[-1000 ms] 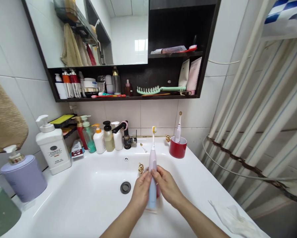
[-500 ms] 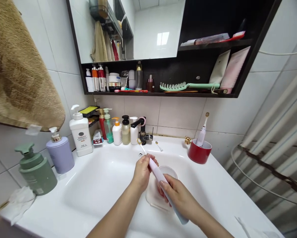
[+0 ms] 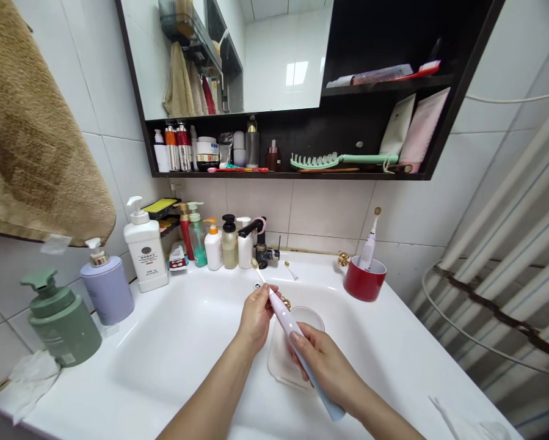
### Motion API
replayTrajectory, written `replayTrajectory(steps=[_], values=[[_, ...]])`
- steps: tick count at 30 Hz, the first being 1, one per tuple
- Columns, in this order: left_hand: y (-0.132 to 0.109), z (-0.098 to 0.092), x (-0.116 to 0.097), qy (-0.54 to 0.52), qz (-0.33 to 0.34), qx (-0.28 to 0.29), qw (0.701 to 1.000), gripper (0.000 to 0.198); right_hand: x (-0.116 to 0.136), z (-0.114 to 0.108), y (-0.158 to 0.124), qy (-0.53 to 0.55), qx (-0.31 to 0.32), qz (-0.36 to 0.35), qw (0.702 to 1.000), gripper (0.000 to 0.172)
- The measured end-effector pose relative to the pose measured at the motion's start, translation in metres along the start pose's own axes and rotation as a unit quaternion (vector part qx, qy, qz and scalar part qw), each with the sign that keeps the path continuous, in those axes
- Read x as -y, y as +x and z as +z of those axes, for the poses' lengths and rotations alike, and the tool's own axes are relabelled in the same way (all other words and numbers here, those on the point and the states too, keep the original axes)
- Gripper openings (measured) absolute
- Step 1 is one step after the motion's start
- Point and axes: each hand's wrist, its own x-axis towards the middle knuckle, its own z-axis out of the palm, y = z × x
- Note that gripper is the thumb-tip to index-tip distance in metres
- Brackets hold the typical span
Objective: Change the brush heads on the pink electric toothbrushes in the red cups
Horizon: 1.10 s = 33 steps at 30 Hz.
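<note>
two hands (image 3: 256, 313) (image 3: 325, 366), two electric toothbrushes (image 3: 282, 313) (image 3: 369, 242), one red cup (image 3: 363, 285), three large pump bottles (image 3: 146, 252) (image 3: 107, 292) (image 3: 64, 319), one green comb (image 3: 329, 161)

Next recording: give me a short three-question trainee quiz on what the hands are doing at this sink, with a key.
1. True or false: the left hand and the right hand both hold the electric toothbrush above the sink.
2. What stands in the red cup? A: a razor. B: a second electric toothbrush. C: a spoon.
3. Fill in: the left hand grips the held toothbrush nearer its ____ end.
Key: 1 true; 2 B; 3 brush-head.
</note>
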Motion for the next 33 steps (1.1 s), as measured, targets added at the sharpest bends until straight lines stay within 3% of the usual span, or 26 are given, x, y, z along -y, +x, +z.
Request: replayTrajectory(steps=[4, 7, 11, 13, 15, 19, 22, 28, 33], values=[[0.000, 0.000, 0.000, 0.017, 0.006, -0.004, 1.000, 0.023, -0.001, 0.002, -0.002, 0.004, -0.001, 0.000, 1.000, 0.028], [-0.002, 0.001, 0.002, 0.045, -0.004, 0.001, 0.999, 0.030, 0.005, -0.002, -0.002, 0.087, -0.009, 0.009, 0.996, 0.028], [-0.005, 0.001, 0.008, 0.208, 0.014, 0.023, 0.978, 0.025, 0.014, -0.023, 0.014, 0.183, -0.128, -0.039, 0.974, 0.025], [-0.008, -0.002, 0.015, 0.336, 0.056, 0.052, 0.939, 0.014, 0.012, -0.036, 0.028, 0.163, -0.200, -0.064, 0.964, 0.026], [-0.012, -0.005, 0.023, 0.466, 0.105, 0.091, 0.874, 0.006, 0.006, -0.044, 0.041, 0.094, -0.241, -0.081, 0.963, 0.029], [-0.019, -0.010, 0.040, 0.639, 0.173, 0.161, 0.732, 0.022, -0.015, -0.043, 0.055, 0.011, -0.250, -0.082, 0.965, 0.028], [-0.020, -0.010, 0.048, 0.687, 0.181, 0.169, 0.683, 0.024, -0.029, -0.037, 0.054, -0.050, -0.242, -0.076, 0.966, 0.023], [-0.011, -0.005, 0.053, 0.674, 0.170, 0.187, 0.694, 0.022, -0.037, -0.041, 0.048, -0.139, -0.230, -0.070, 0.961, 0.019], [0.017, 0.020, 0.049, 0.656, 0.227, 0.205, 0.690, 0.020, -0.022, -0.070, 0.065, -0.195, -0.257, -0.072, 0.944, 0.022]])
